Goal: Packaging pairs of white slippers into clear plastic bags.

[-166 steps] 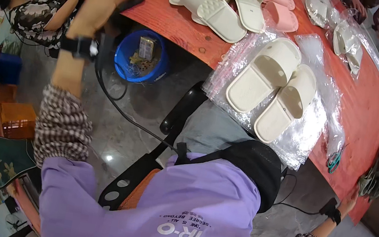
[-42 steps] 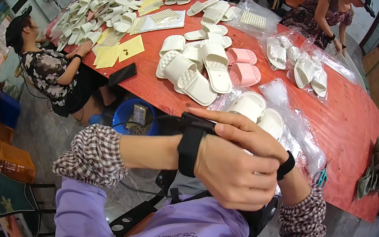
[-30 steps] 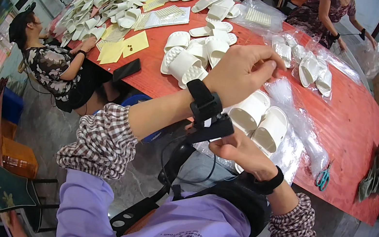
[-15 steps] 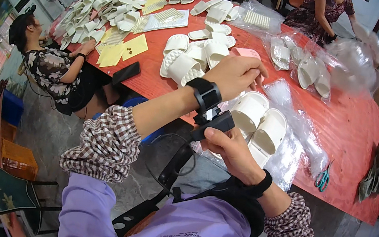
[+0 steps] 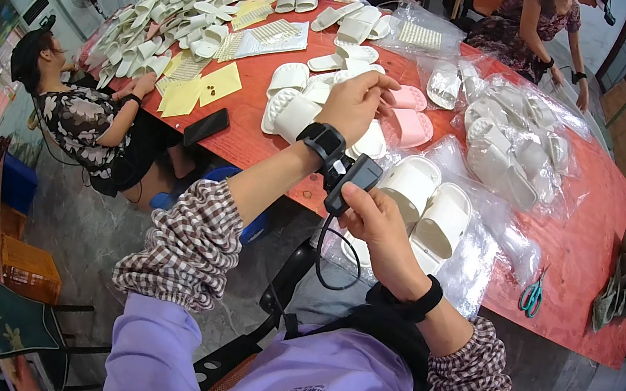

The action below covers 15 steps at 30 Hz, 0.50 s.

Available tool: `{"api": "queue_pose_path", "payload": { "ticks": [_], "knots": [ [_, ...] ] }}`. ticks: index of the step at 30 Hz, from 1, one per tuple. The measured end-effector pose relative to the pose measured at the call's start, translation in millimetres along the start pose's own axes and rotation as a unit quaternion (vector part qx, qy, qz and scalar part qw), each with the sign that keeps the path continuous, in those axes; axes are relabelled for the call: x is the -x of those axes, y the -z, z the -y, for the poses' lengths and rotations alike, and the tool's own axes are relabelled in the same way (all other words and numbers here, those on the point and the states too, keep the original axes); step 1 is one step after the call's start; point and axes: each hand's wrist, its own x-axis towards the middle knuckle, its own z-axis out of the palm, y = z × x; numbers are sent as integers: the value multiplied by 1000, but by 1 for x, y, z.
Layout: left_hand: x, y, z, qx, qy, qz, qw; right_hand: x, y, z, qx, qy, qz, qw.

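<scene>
A small black device (image 5: 354, 183) with a black cable (image 5: 333, 251) looping below it sat pinched in the fingers of the right hand (image 5: 376, 219), just beside the black wristband unit (image 5: 324, 142) on the left wrist. The left hand (image 5: 359, 105) was raised with loosely curled fingers, holding nothing, above white slippers (image 5: 291, 111) on the red worktop (image 5: 586, 261). A cream pair in clear plastic (image 5: 428, 209) lay just beyond the right hand; pink slippers (image 5: 409, 121) lay farther back, and teal scissors (image 5: 531, 297) near the worktop's front edge.

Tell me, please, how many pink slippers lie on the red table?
2: one pink slipper just beyond the left hand, the other beside it, nearer the person. More may be hidden under bags.
</scene>
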Motion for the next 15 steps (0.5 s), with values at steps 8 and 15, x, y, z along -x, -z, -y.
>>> {"api": "queue_pose_path", "payload": {
  "ticks": [8,15],
  "knots": [
    [9,0,27,-53,57,64,995,-12,10,-23,106,107,-45,988],
    [4,-13,15,58,29,-25,998,-25,11,-22,143,141,-67,977]
  ]
}}
